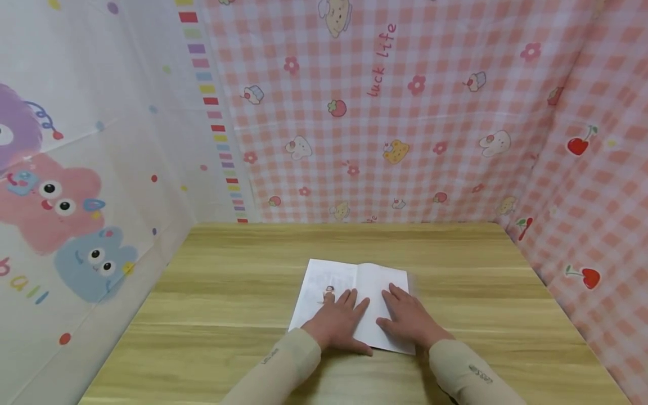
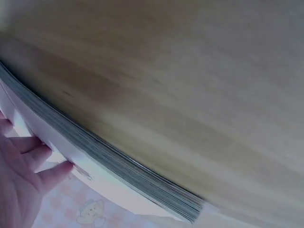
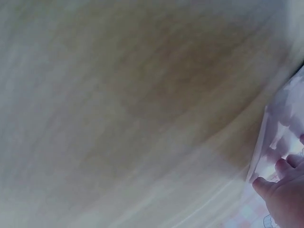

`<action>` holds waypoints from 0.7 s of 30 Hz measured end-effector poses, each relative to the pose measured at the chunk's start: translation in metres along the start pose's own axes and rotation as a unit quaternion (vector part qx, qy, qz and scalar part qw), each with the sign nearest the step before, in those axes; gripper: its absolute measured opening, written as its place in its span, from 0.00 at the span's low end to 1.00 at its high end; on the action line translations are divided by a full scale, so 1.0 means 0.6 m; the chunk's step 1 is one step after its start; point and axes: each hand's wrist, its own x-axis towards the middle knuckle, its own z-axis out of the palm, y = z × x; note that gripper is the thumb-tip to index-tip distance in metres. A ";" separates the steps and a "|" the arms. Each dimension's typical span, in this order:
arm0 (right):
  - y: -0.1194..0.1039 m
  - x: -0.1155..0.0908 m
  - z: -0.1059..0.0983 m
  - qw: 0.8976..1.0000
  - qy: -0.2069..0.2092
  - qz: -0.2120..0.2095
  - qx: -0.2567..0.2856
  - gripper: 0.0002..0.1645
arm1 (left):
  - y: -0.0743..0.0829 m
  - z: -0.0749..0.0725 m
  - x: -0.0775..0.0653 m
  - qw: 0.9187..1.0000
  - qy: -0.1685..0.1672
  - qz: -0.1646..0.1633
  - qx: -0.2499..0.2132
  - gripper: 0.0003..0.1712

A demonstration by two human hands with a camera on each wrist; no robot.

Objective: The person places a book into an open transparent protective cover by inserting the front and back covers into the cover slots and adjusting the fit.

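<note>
An open book (image 1: 316,275) lies on the wooden table, a small printed figure on its left page and the right page nearly all white. My left hand (image 1: 336,320) rests across the lower part of the left page and the fold, fingers spread and thumb near the bottom edge. On the right page, my right hand (image 1: 407,315) lies with its fingers extended. The left wrist view shows the thick stack of page edges (image 2: 118,164) beside the left hand (image 2: 21,175). In the right wrist view the right hand (image 3: 287,194) touches the page at the frame's edge.
The wooden table (image 1: 228,281) spreads out around the book. A pink checked cloth (image 1: 354,129) hangs behind it, another checked cloth (image 1: 602,197) on the right, and a white cartoon-print cloth (image 1: 136,169) on the left.
</note>
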 end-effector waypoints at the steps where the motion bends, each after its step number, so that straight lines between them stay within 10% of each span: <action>1: 0.001 0.002 0.000 1.000 0.002 0.003 0.003 0.43 | -0.001 0.001 0.001 1.000 0.009 0.005 0.008 0.65; 12: 0.004 0.011 -0.015 0.998 0.053 -0.003 0.023 0.38 | -0.011 0.006 0.005 0.998 0.045 0.024 0.026 0.51; 21: 0.003 0.012 -0.049 0.977 0.103 0.141 0.125 0.39 | -0.016 0.000 0.000 0.998 0.050 0.005 -0.050 0.49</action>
